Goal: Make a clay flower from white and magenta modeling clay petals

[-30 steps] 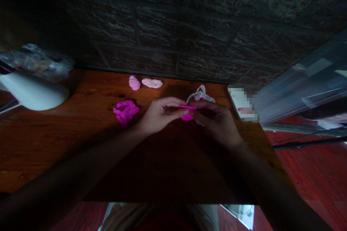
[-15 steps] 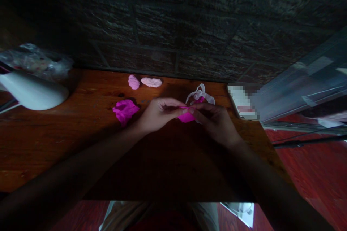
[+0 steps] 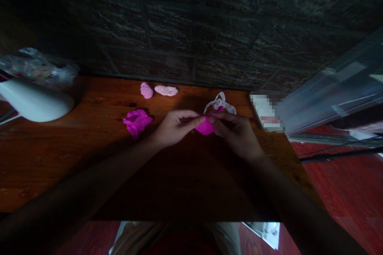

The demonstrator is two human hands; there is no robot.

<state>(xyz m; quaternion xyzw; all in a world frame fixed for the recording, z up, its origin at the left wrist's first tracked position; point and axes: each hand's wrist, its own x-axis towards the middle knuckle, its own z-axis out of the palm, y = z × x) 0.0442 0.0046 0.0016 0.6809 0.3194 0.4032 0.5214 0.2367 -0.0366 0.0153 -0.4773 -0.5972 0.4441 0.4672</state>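
Note:
My left hand (image 3: 176, 128) and my right hand (image 3: 239, 133) meet above the wooden table, thumbs and index fingers closed. Between them they pinch the upper edge of a flat, bright magenta clay-like piece (image 3: 205, 126), whose lower part hangs in view. Just behind my right fingers lies a crumpled white plastic bag (image 3: 229, 107) with more magenta showing in it. Left of my left hand, a ragged magenta sheet (image 3: 137, 122) rests on the table. Two pale pink lumps, one rounded (image 3: 146, 90) and one longer (image 3: 166, 90), lie near the wall.
A white cone-shaped object (image 3: 44, 101) and clear plastic wrapping (image 3: 38, 67) are at the left on the table (image 3: 74, 147). A pale, blurred-out box-like item (image 3: 266, 112) sits by the right edge. The dark stone wall (image 3: 179, 28) bounds the back; a glass panel (image 3: 329, 91) stands at right.
The magenta piece has tilted so that more of its flat face shows below my fingertips. Both hands keep their pinch in nearly the same place.

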